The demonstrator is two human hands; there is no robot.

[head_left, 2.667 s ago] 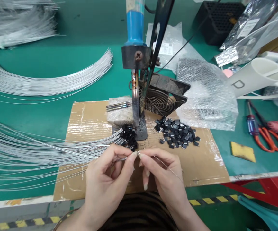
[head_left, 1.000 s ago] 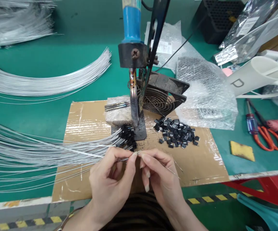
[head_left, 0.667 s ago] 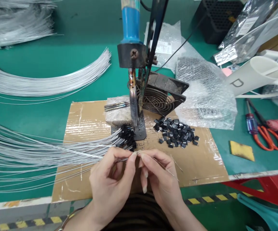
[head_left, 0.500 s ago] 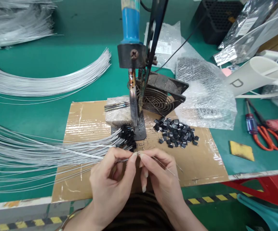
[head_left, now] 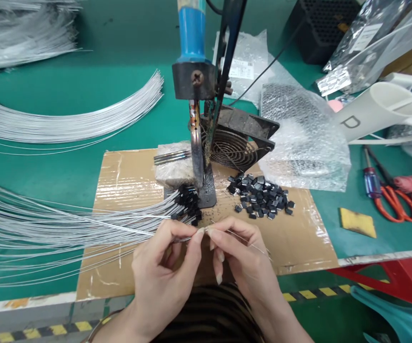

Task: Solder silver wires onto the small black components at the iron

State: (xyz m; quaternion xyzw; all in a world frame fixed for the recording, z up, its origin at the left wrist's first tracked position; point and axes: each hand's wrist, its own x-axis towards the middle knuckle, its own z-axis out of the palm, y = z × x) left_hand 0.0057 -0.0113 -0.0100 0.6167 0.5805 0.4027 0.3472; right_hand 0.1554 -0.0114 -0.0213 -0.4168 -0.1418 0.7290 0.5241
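Wire [head_left: 127, 229] pinched at its end by left hand [head_left: 163, 276]; right hand [head_left: 243, 267] fingers [head_left: 216, 237] grip a thin lead [head_left: 252, 245], tips meeting over cardboard [head_left: 127, 181].

I see a green counter [head_left: 84, 95], silver wires [head_left: 66, 124], black chips [head_left: 261, 196], orange-handled scissors [head_left: 400, 207], and a blue soldering iron handle [head_left: 191, 31].

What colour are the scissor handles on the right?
The scissor handles are orange-red, shown in the head view.
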